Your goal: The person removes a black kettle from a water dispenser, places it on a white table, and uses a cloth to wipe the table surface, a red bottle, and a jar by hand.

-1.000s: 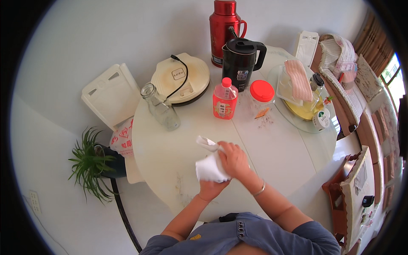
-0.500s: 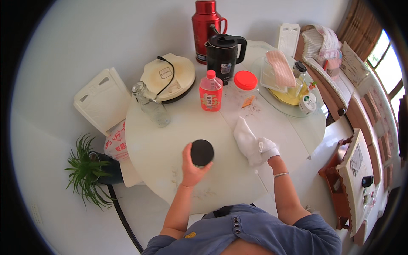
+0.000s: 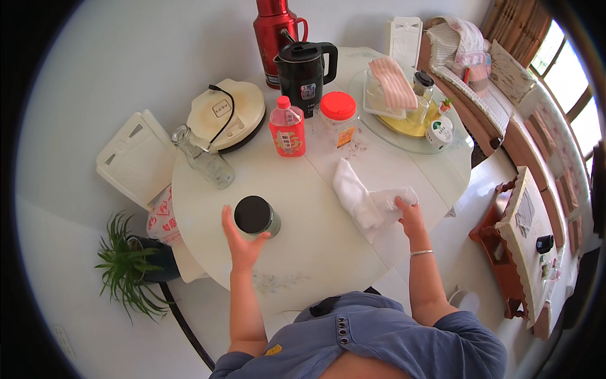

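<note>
A glass jar with a black lid (image 3: 254,215) stands on the near left part of the round white table (image 3: 221,252). My left hand (image 3: 242,245) is just left of and in front of it, thumb and fingers apart and curved toward it, no longer wrapped round it. My right hand (image 3: 408,213) grips the edge of a white cloth (image 3: 356,201), which lies bunched across the right middle of the table. Behind these stand an empty glass bottle (image 3: 208,163), a pink-labelled plastic bottle (image 3: 288,131) and a clear jar with a red lid (image 3: 338,110).
Farther back are a white electric pan (image 3: 208,110), a red thermos (image 3: 265,31), a black kettle (image 3: 293,79) and a glass turntable (image 3: 409,145) with containers. A potted plant (image 3: 132,259) is at the left; a wooden side table (image 3: 489,234) and sofa (image 3: 530,164) are at the right.
The cloth, earlier in both hands, went rightward with my right hand and now lies on the table. My left hand moved left, set the black-lidded jar down and opened.
</note>
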`<state>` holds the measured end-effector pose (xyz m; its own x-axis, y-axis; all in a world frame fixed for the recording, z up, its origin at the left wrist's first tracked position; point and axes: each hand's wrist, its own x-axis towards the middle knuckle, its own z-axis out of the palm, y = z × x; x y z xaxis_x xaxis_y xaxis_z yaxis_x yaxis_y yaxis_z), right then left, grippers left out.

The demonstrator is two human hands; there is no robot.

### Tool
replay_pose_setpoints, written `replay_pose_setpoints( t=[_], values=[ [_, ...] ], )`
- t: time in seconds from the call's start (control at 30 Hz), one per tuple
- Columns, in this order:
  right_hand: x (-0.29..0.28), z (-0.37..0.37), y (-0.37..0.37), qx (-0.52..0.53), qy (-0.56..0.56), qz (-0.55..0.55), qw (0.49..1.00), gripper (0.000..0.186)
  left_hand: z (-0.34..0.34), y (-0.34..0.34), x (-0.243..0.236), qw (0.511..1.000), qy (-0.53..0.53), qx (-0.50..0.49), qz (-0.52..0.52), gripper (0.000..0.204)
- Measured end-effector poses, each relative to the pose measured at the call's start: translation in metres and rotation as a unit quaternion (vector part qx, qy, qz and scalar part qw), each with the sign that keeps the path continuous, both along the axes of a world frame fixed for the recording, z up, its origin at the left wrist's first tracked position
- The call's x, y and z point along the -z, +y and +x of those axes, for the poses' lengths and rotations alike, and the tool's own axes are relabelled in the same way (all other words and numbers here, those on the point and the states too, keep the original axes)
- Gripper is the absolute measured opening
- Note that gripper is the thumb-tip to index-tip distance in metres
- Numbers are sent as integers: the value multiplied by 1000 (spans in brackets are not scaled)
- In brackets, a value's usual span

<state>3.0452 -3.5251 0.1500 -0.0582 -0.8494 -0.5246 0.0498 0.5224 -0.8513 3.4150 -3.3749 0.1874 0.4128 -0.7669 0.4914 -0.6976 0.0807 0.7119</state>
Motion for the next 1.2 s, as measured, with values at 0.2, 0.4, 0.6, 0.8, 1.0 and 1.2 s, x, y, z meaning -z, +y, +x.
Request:
replay_pose_setpoints(
  t=[0.2, 0.4, 0.6, 0.8, 1.0, 1.2],
  values=[
    [-109, 28, 1, -179, -93, -66, 977, 25, -65, -13, -38, 989, -83, 124, -18, 52],
    [-142, 33, -14, -282, -86, -239, 925, 26, -141, -62, -32, 917, 144, 322, 186, 59],
    [-171, 27, -25, -161, -171, -158, 959, 35, -154, -77, -14, 952, 11, 300, 55, 38],
    [-177, 29, -41, -59, -51, -239, 968, 42, -151, -96, -46, 925, 289, 242, 57, 20],
    [-197, 15, -61, -92, -87, -227, 966, 40, -106, -108, -73, 859, 459, 178, 141, 20],
    [-211, 3, -64, -118, -65, -222, 966, 35, -96, -94, -107, 784, 563, 213, 151, 18]
  ],
)
